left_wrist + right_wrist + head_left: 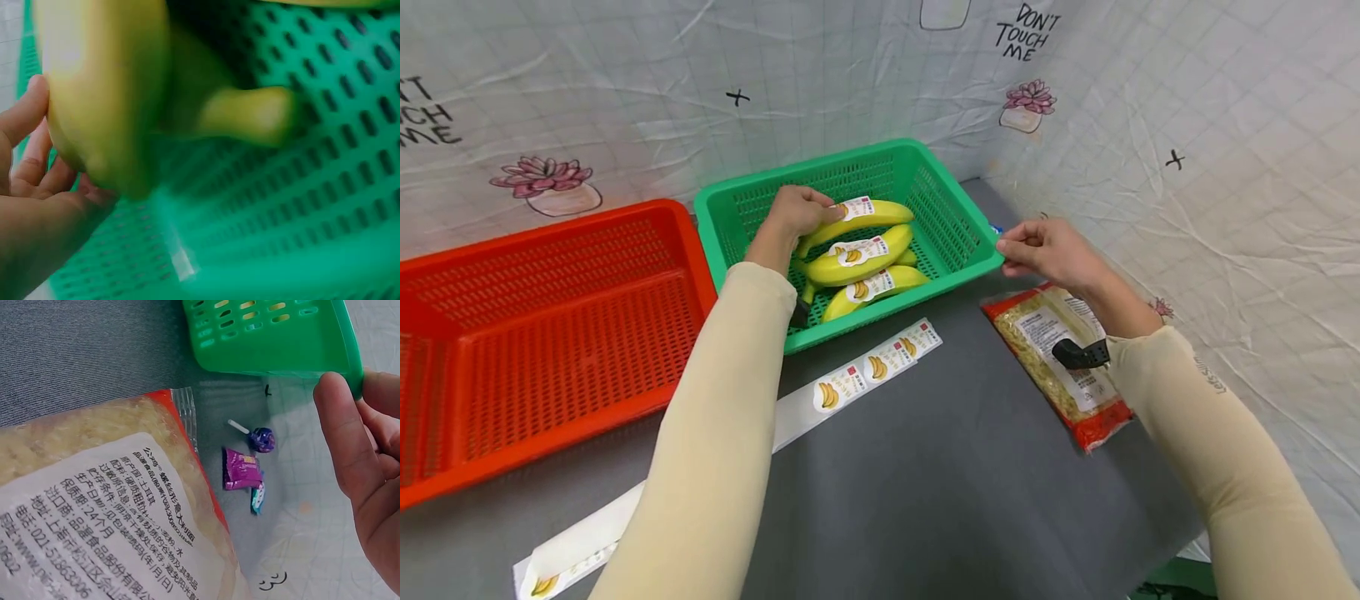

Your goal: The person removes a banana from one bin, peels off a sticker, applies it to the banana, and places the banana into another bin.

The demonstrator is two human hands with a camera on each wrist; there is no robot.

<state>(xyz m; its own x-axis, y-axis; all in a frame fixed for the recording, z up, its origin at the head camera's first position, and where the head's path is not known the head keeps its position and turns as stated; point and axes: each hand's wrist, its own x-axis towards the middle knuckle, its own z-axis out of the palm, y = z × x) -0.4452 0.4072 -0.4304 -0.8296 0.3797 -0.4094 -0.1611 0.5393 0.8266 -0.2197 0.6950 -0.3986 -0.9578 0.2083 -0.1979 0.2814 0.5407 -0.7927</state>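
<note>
A green plastic basket [955, 196] stands on the dark table against the wall, with several yellow bananas inside, each bearing a white label. My left hand [797, 215] reaches in and grips the rearmost banana [886, 215] near its stem end. Up close in the left wrist view, fingers and thumb hold that banana [103, 81], which is somewhat blurred. Over at the basket's right front corner, my right hand [1058, 254] pinches the rim. The right wrist view has this corner [347, 353] between thumb and finger.
Left of the green basket is a red basket [587, 362]. Strips of banana labels [850, 385] lie in front. To the right are a bag of pasta [1060, 350], a lollipop [262, 440] and small wrapped sweets [242, 469]. White cloth hangs behind and at right.
</note>
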